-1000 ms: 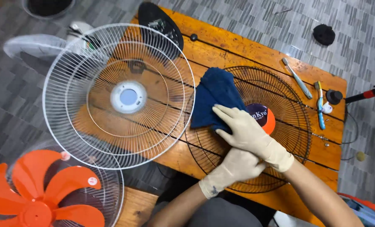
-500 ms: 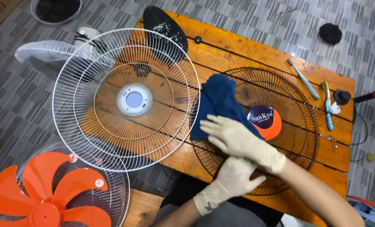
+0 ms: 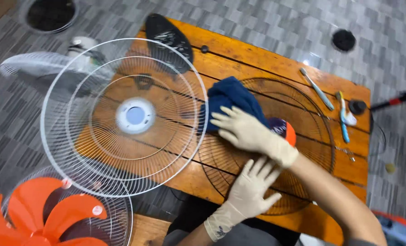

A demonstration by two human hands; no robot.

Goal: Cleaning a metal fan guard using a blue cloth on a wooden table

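Note:
A dark wire fan grille (image 3: 303, 109) lies flat on the orange wooden table (image 3: 267, 59), with an orange and dark hub cap (image 3: 284, 130) at its middle. My right hand (image 3: 251, 133), in a pale glove, presses a dark blue cloth (image 3: 230, 102) onto the grille's left part. My left hand (image 3: 253, 187), also gloved, rests flat with fingers spread on the grille's near rim. A white wire fan grille (image 3: 125, 116) lies over the table's left end, just left of the cloth.
Two toothbrushes (image 3: 317, 89) (image 3: 342, 118) and a small black knob (image 3: 358, 107) lie at the table's right end. A black oval cover (image 3: 169, 38) sits at the far left corner. An orange fan blade (image 3: 43, 218) in another grille is on the floor, near left.
My right hand has slid the blue cloth leftward across the dark grille. My left hand has shifted slightly along the near rim. The view has tilted a little.

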